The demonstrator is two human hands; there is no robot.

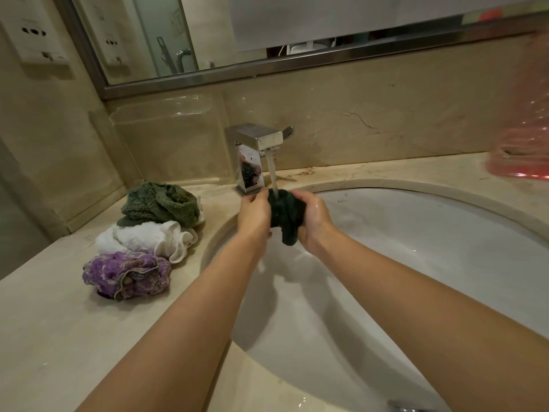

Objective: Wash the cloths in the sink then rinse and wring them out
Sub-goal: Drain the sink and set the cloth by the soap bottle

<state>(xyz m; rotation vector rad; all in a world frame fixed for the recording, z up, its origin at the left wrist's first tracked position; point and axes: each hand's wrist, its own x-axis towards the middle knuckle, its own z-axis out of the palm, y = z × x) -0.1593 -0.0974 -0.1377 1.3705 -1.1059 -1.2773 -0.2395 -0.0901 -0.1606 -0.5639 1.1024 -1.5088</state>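
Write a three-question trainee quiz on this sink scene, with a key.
1. True or false: water from the faucet falls onto the dark green cloth.
2. How many cloths lie on the counter left of the sink?
3. Which cloth on the counter lies nearest the camera? A) olive green cloth B) white cloth C) purple cloth

Key: 1. True; the left hand and the right hand both grip it under the stream. 2. Three. 3. C.
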